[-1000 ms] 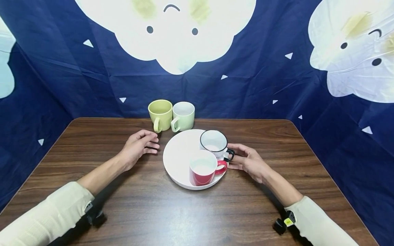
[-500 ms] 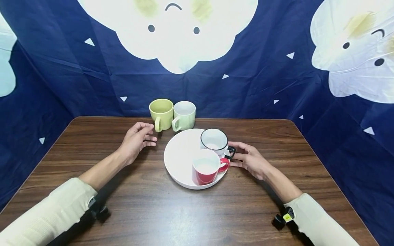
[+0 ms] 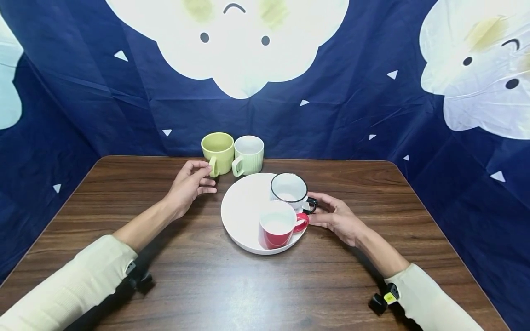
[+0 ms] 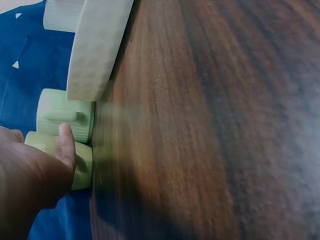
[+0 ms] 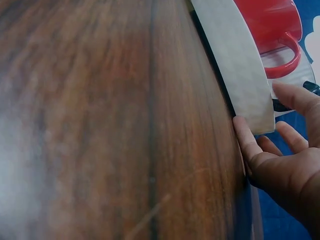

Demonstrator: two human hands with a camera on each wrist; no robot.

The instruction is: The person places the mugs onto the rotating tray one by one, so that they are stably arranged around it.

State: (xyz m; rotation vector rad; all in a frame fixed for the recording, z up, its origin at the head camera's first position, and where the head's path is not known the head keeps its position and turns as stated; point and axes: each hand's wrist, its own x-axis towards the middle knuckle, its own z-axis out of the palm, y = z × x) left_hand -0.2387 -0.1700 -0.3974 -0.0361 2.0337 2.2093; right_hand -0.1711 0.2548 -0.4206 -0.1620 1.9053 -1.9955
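In the head view my left hand (image 3: 185, 188) reaches the handle of the yellow-green mug (image 3: 218, 151), thumb and index fingertips at it, the other fingers loosely spread; a firm grip is not visible. Beside that mug, the pale green ribbed mug (image 3: 250, 156) stands upright. A white plate (image 3: 240, 216) carries a black-rimmed white mug (image 3: 288, 187) and a red-and-white mug (image 3: 276, 225). My right hand (image 3: 337, 220) lies at the plate's right edge by the black handle, fingers relaxed. In the right wrist view its fingertips are close around the plate's rim (image 5: 245, 75).
The brown wooden table (image 3: 248, 294) extends in front of the plate. A dark blue cloth (image 3: 331, 128) with white clouds and triangles hangs behind the table and at both sides. Both green mugs stand near the back edge.
My left hand has moved up and then slightly right, from beside the plate to the yellow-green mug's handle. My right hand remains beside the plate. The red-and-white mug has shifted slightly right.
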